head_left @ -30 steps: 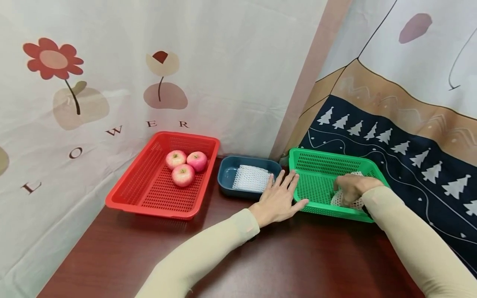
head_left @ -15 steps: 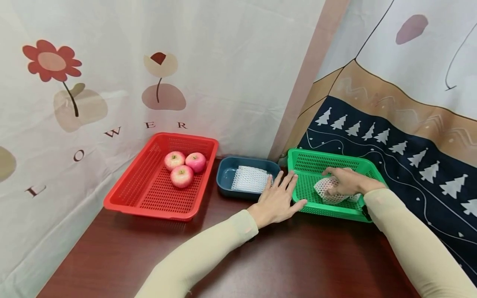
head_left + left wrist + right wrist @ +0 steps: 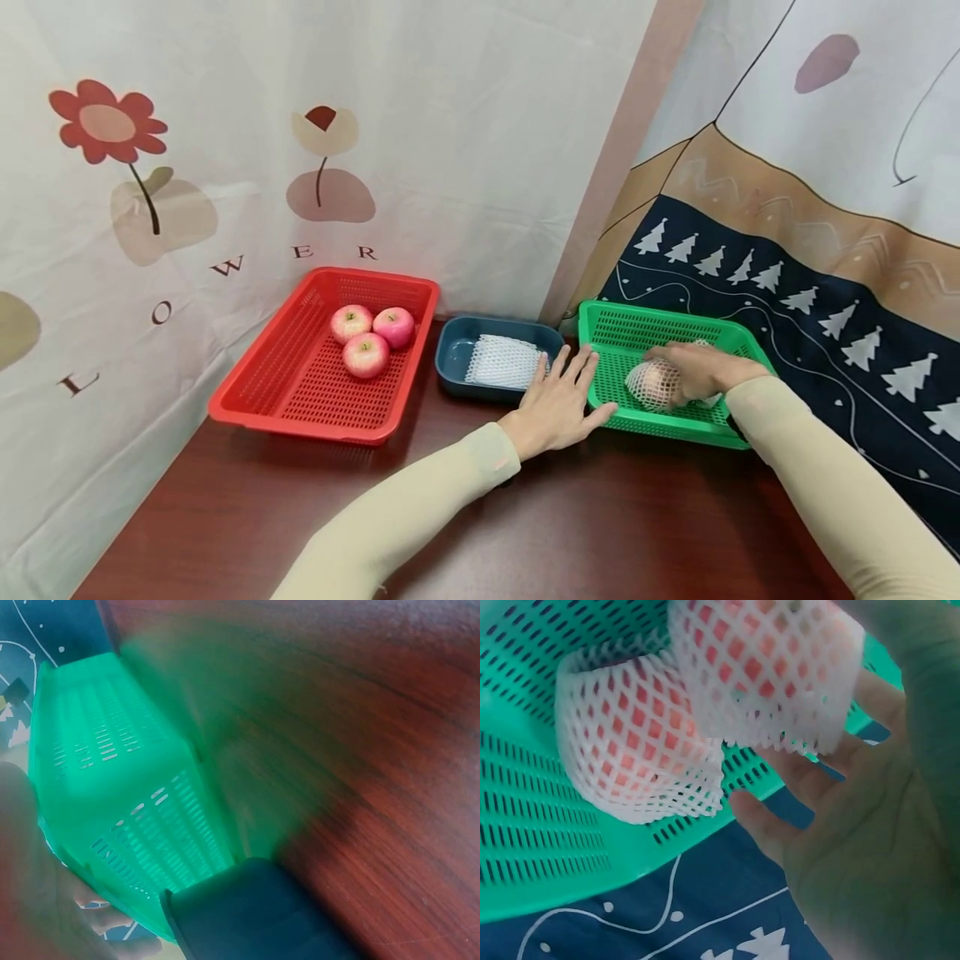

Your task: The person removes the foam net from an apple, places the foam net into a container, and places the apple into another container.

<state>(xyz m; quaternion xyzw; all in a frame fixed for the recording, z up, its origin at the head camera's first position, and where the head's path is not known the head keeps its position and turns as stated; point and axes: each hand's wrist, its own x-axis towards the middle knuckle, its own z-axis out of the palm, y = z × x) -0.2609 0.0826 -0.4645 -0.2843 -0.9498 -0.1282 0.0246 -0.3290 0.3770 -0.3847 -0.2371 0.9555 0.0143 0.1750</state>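
Note:
My right hand (image 3: 697, 369) is inside the green basket (image 3: 637, 422), holding an apple in a white foam net (image 3: 651, 385) near the basket floor. In the right wrist view, the thumb and fingers of the right hand (image 3: 862, 847) lie around this netted apple (image 3: 769, 667). Beside it sits a second netted apple (image 3: 634, 742), mostly hidden by my hand in the head view. My left hand (image 3: 553, 408) lies with fingers spread between the dark blue tray (image 3: 453, 371) and the green basket, fingertips over their rims. White foam netting (image 3: 504, 360) lies flat in the tray.
A red basket (image 3: 300, 423) with three bare apples (image 3: 367, 356) stands at the left. All the containers stand on a dark reddish wooden table (image 3: 600, 517). Printed curtains (image 3: 480, 167) hang close behind them.
My right hand has shifted left within the green basket, bringing the netted apple with it toward the basket's middle. The left hand stays in place.

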